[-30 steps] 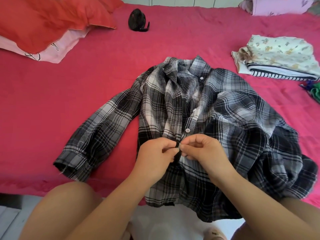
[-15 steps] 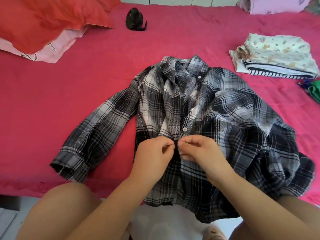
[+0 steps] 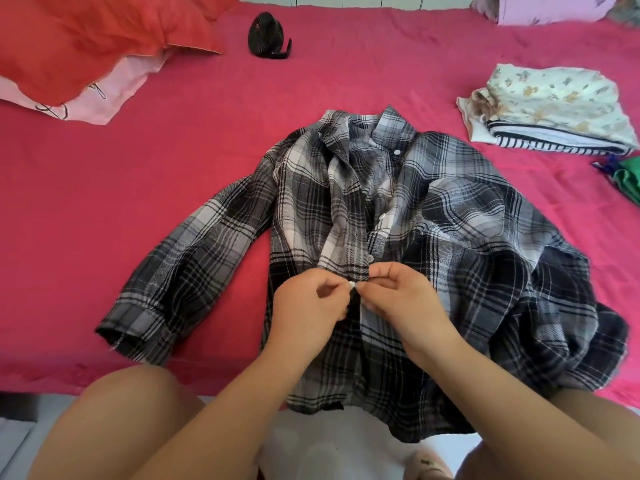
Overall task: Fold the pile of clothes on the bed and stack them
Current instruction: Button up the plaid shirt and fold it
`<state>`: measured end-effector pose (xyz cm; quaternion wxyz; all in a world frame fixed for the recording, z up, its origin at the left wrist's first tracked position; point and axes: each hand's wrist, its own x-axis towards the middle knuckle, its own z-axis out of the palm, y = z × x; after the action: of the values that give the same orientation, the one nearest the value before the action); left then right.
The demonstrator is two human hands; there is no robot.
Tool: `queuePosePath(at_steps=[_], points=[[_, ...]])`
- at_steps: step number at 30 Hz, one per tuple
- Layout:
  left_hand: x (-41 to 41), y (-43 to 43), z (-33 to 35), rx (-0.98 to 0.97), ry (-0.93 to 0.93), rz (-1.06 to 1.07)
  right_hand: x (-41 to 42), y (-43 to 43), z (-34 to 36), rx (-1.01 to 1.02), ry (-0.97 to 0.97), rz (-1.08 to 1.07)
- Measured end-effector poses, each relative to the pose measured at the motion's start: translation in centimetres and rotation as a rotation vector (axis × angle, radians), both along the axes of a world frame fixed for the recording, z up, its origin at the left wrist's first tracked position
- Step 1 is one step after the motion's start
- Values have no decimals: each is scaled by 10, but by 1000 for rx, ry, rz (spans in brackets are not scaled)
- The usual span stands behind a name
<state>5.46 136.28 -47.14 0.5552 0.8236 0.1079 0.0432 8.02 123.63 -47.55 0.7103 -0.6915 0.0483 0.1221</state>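
Pink sheeting covers the bed (image 3: 173, 209), which fills the view from near edge to far edge. A black-and-white plaid shirt (image 3: 460, 258) lies face up at the middle of the near edge. Its collar points to the far edge and its hem hangs over the near edge. One sleeve stretches toward the left edge, and the other side is bunched up. A red pillow (image 3: 86, 39) sits at the far left corner. A folded stack (image 3: 554, 105) of pale printed and striped clothes rests near the right edge, well apart from the shirt. A small black fan (image 3: 266, 36) stands near the far edge. The left hand (image 3: 308, 306) and right hand (image 3: 405, 299) meet over the shirt's front opening. Each has curled fingers, with thumb and forefinger pinching the placket at a white button (image 3: 352, 284).
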Motion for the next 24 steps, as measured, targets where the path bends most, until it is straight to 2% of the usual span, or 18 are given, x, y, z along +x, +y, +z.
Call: queuePosePath(at_steps=[2,4,5,9,11,12,13,14,17,18,19,20,21,24], points=[[2,-1,2,-339,162,41,0,1,0,-45,-26,3],[1,-2,4,-420,198,38,1,1,0,-88,-59,4],[1,-2,3,-318,149,20,1,1,0,-107,-77,5],[-5,4,3,495,-169,-151,0,1,0,-160,-93,31],[-5,5,3,713,-223,-199,0,1,-1,-221,-108,53],[-4,5,3,759,-206,-204,0,1,-1,-263,-126,60],[-3,6,2,717,-173,-192,0,2,-1,-300,-147,63],[0,6,2,575,-99,-159,1,2,-1,-327,-167,68],[8,7,8,-192,285,-90,5,-2,2,-409,-191,159],[8,8,10,-344,390,-108,7,-5,5,-466,-196,209],[8,10,11,-376,453,-139,9,-8,7,-545,-210,256],[9,12,12,-317,481,-169,12,-11,10,-638,-238,290],[11,15,12,-164,468,-198,14,-15,13,-722,-274,302],[19,22,14,405,225,-209,26,-26,23,-831,-388,200]])
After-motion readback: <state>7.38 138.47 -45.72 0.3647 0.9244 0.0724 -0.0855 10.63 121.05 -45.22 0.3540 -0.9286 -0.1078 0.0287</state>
